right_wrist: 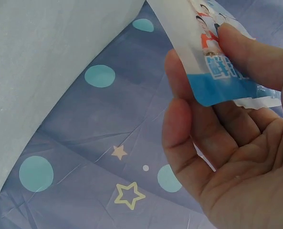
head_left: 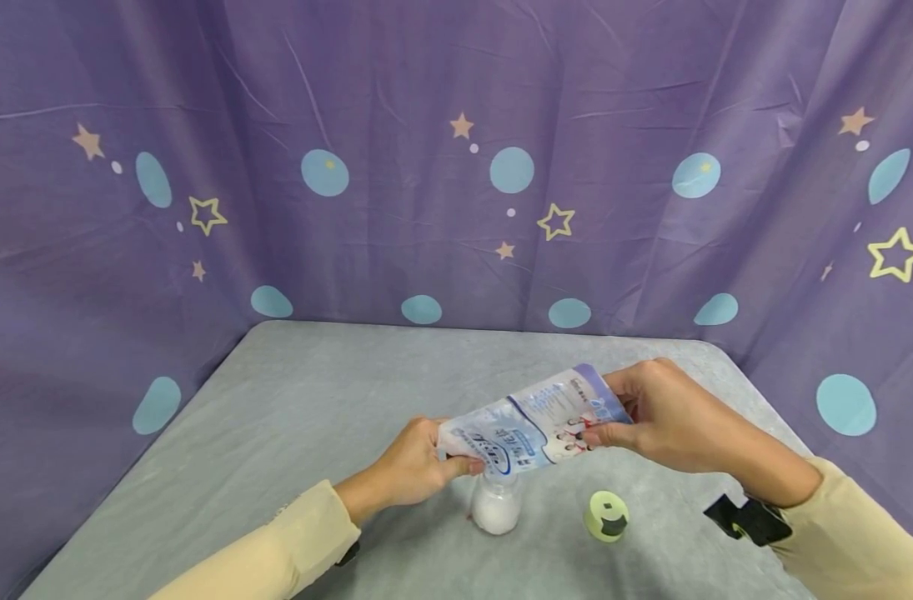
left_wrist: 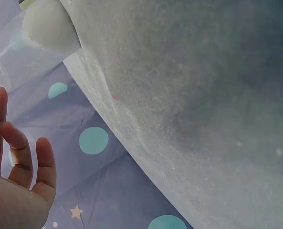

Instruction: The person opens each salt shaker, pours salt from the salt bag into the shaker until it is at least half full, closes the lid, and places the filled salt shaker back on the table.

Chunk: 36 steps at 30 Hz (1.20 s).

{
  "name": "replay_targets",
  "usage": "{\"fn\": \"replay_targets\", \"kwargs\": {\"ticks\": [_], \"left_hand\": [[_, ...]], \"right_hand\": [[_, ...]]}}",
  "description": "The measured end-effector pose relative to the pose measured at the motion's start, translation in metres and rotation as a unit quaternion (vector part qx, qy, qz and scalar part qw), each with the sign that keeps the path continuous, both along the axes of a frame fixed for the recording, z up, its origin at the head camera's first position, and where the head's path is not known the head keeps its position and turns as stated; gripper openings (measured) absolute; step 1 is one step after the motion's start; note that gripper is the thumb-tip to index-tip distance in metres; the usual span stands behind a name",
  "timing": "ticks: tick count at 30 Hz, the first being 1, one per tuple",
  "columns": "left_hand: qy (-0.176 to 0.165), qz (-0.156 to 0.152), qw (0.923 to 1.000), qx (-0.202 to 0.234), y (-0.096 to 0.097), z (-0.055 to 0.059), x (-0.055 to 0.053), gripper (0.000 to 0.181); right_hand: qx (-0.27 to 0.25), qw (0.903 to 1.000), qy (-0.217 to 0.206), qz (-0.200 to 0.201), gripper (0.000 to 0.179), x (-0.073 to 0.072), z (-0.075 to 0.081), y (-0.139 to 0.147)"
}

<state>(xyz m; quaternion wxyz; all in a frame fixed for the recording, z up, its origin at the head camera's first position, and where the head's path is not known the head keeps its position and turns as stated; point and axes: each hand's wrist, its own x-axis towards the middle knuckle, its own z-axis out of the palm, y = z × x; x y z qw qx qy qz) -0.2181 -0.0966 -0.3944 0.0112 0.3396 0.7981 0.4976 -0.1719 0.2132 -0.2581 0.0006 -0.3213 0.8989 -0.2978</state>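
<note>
A printed white and blue plastic bag (head_left: 534,423) is tilted over a clear jar (head_left: 496,502), its lower left end at the jar's mouth. White contents fill the lower part of the jar, which also shows in the left wrist view as a see-through container with a white mass (left_wrist: 50,26). My left hand (head_left: 418,462) pinches the bag's lower end, thumb in front. Higher up, my right hand (head_left: 654,417) grips the other end between thumb and fingers. The right wrist view shows this hand (right_wrist: 232,143) around the bag's blue corner (right_wrist: 217,90).
A small light-green round piece (head_left: 606,516) with a dark patch lies right of the jar on the grey tabletop (head_left: 336,375). A purple curtain (head_left: 418,108) with stars and blue dots hangs behind and at both sides.
</note>
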Motion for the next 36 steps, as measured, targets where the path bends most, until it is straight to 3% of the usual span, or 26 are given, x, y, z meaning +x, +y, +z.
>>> {"fn": "replay_targets", "kwargs": {"ticks": [15,36], "left_hand": [[0.046,0.006,0.9989,-0.011,0.0014,0.0017,0.0021,0.027],[0.059,-0.007,0.9981,-0.015,-0.0008,-0.0001,-0.0016,0.029]], "right_hand": [[-0.005,0.9994,0.035,0.004,0.013,0.0026,-0.001,-0.0069],[0.002,0.9995,0.033,-0.004,0.016,0.0023,-0.0009,-0.0075]]}}
